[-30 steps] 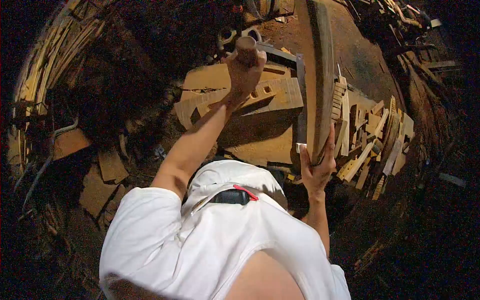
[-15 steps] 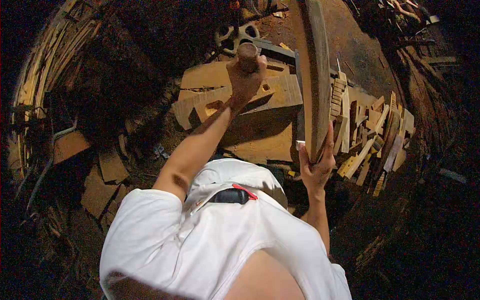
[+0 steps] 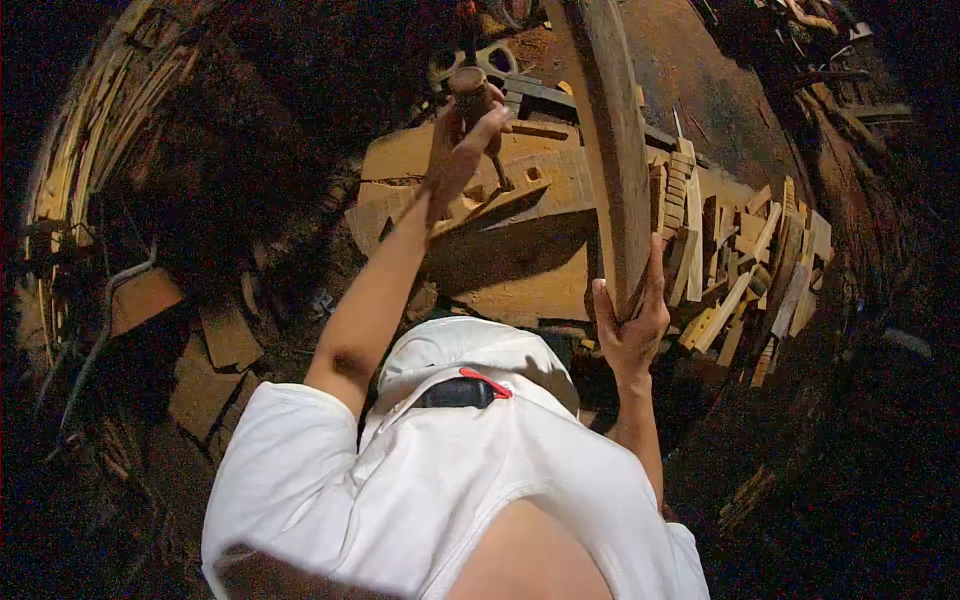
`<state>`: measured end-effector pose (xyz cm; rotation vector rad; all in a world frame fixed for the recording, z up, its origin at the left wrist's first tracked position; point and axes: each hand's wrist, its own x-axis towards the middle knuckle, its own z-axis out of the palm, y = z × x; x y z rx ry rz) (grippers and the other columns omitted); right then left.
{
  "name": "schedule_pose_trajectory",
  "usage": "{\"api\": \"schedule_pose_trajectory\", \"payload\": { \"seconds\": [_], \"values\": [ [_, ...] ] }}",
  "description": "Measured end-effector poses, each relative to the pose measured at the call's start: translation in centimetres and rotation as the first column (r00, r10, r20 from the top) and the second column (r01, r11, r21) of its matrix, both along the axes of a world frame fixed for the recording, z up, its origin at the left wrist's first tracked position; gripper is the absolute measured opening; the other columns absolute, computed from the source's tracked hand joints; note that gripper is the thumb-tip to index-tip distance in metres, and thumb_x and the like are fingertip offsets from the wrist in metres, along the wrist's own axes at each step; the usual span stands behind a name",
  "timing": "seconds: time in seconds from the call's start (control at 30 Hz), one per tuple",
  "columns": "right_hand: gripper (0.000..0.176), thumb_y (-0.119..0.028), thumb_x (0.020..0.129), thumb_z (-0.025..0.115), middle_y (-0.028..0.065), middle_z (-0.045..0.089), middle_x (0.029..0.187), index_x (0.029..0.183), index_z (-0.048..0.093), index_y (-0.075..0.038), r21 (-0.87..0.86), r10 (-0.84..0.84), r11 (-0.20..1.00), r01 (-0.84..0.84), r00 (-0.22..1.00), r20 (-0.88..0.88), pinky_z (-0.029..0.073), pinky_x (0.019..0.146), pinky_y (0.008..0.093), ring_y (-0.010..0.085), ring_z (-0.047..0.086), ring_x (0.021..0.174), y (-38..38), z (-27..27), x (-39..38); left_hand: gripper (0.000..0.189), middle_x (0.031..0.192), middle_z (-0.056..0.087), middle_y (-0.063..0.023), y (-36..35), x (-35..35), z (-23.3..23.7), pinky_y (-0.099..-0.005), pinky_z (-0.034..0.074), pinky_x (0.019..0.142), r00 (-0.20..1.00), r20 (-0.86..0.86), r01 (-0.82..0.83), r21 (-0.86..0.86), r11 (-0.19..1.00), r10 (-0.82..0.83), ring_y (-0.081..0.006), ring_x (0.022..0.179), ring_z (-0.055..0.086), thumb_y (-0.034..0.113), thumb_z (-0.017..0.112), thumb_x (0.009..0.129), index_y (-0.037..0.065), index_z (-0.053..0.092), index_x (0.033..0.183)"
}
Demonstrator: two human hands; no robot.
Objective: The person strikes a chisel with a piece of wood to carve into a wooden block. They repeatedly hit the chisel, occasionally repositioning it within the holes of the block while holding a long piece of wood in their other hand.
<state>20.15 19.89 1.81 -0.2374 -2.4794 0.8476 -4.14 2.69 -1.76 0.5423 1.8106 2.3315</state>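
My left hand [image 3: 465, 150] is wrapped round the wooden handle of a chisel [image 3: 470, 86]. The narrow metal shaft slants down, and its tip meets a wooden workpiece [image 3: 560, 168] between two cut recesses. My right hand [image 3: 632, 325] grips the lower end of a long, thick wooden bar [image 3: 622, 170], with thumb and fingers on either side. The bar rises steeply, to the right of the chisel and apart from it, and its far end runs out of view at the top.
Under the workpiece lies a broad wooden block [image 3: 520, 295]. Many wood offcuts [image 3: 745, 270] are piled at the right. Long thin strips [image 3: 85, 150] lean at the far left, near flat boards [image 3: 228, 335]. A metal wheel-like part [image 3: 497, 60] is behind the block.
The chisel has tilted, and its shaft now shows against the workpiece. My left hand has shifted slightly left. The bar's upper part has swung left while my right hand stays nearly in place.
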Motion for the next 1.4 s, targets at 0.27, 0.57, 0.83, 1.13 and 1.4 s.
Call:
{"api": "schedule_pose_trajectory", "payload": {
  "seconds": [0.27,0.57,0.83,1.13,1.4],
  "values": [
    [0.074,-0.027,0.09,0.075,0.0242,0.06,0.136,0.149,0.04,0.001,0.023,0.01,1.0,-0.009,0.999,-0.038,0.057,0.086,0.0392,0.035,0.07,0.106,0.0,-0.1,-0.2,0.021,0.075,0.07,-0.003,1.5,-0.6,-0.9,-0.0279,0.055,0.059,0.94,-0.278,-0.245,-0.155,0.957,0.196,-0.0076,0.064,0.066,0.024,0.074,0.093,0.004,0.066,0.092],
    [0.075,-0.03,0.09,0.074,0.0236,0.061,0.134,0.15,0.04,0.0,-0.022,-0.039,0.999,0.039,0.999,0.012,0.058,0.083,0.0387,0.0331,0.071,0.104,-0.2,0.4,0.0,0.024,0.075,0.071,-0.002,4.2,0.1,-1.4,-0.0286,0.057,0.06,0.94,-0.165,-0.274,0.156,0.949,0.299,-0.0094,0.064,0.068,0.025,0.076,0.091,0.003,0.068,0.085],
    [0.076,-0.026,0.09,0.075,0.0247,0.06,0.134,0.15,0.039,0.0,0.054,-0.01,0.998,0.011,1.0,-0.021,0.057,0.086,0.0391,0.0351,0.07,0.107,0.0,0.3,-0.3,0.018,0.07,0.067,0.0003,4.9,1.1,-0.7,-0.0273,0.052,0.056,0.914,-0.152,-0.363,0.105,0.926,0.376,-0.0066,0.059,0.062,0.02,0.074,0.092,0.004,0.067,0.088],
    [0.079,-0.019,0.088,0.076,0.0236,0.058,0.139,0.153,0.036,0.0,-0.069,0.027,0.997,-0.046,0.966,-0.258,0.052,0.098,0.0361,0.0272,0.065,0.117,-1.5,5.3,-4.7,0.018,0.067,0.06,0.0039,6.9,2.4,-4.0,-0.0263,0.045,0.056,0.754,-0.549,-0.408,0.04,0.912,0.361,-0.0078,0.057,0.052,0.02,0.074,0.093,0.006,0.066,0.101],
    [0.081,-0.018,0.088,0.076,0.0209,0.06,0.137,0.156,0.033,-0.008,-0.149,0.089,0.985,-0.088,0.996,0.002,0.051,0.097,0.0368,0.0295,0.063,0.12,0.0,5.0,-4.1,0.03,0.084,0.063,-0.0023,9.2,4.0,-6.8,-0.0288,0.051,0.063,0.981,-0.186,-0.011,0.263,0.965,0.062,-0.009,0.071,0.06,0.012,0.079,0.086,0.008,0.06,0.111]
  ]
}}
